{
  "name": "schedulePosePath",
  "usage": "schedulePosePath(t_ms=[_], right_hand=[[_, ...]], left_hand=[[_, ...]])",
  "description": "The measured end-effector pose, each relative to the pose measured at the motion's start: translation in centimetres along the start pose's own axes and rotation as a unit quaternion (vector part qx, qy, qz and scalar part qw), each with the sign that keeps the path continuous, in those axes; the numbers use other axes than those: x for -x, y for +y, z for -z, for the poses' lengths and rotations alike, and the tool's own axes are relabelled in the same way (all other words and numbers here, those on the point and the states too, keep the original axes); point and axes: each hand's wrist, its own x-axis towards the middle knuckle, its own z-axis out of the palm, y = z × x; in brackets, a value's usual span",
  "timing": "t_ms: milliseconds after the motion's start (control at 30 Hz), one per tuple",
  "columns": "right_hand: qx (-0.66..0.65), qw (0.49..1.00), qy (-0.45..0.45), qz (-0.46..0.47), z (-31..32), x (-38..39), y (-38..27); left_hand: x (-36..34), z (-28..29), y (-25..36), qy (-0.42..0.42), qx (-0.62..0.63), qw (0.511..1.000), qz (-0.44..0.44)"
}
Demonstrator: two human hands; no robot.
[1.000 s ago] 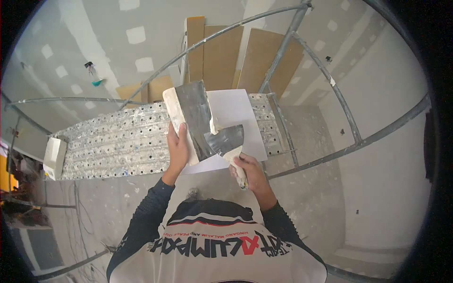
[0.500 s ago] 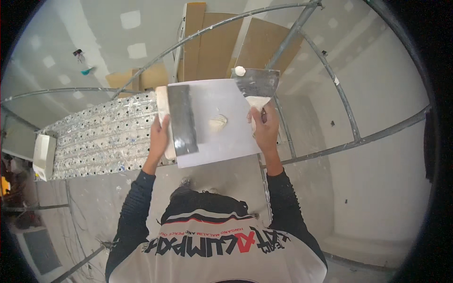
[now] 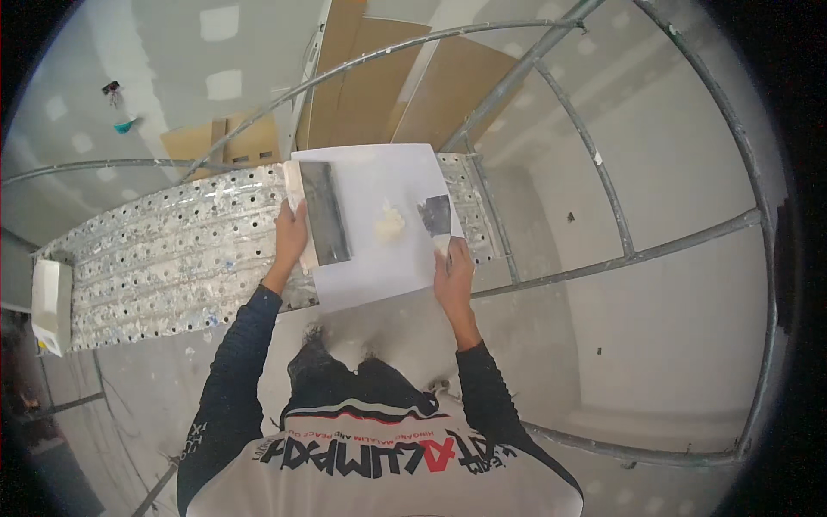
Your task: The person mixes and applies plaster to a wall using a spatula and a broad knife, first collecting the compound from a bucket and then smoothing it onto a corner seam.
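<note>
My left hand (image 3: 291, 231) is closed round the pale handle of a wide taping knife (image 3: 325, 214), its dark blade standing along the left part of a white sheet (image 3: 370, 276). In my right hand (image 3: 454, 269) is a smaller putty knife (image 3: 436, 215), gripped by its light handle with the blade pointing away from me over the sheet's right edge. A cream-white lump of putty (image 3: 389, 224) lies on the sheet between the two blades. Whether the putty knife's blade touches the sheet I cannot tell.
The sheet lies on a perforated metal scaffold plank (image 3: 172, 241) splashed with white. A white trough-shaped pan (image 3: 53, 302) stands at its left end. Scaffold tubes (image 3: 603, 185) curve around the right and far sides. Brown boards (image 3: 370, 77) lean at the far wall.
My right hand has come down and nearer, bringing the putty knife from beyond the sheet's far right corner to its right edge. The putty on the sheet looks larger; the blob on the blade no longer shows.
</note>
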Motion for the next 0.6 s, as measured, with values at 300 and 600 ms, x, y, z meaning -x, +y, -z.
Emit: schedulePosePath(t_ms=[300, 600], right_hand=[[-0.04, 0.997, 0.063, 0.028, 3.6, 0.6, 1.5], [0.007, 0.993, 0.102, 0.051, 0.2, 2.8, 12.0]], left_hand=[[3.9, 0.8, -1.5, 0.143, -0.323, 0.926, -0.136], [34.5, 8.4, 2.3, 0.299, -0.191, 0.935, -0.029]])
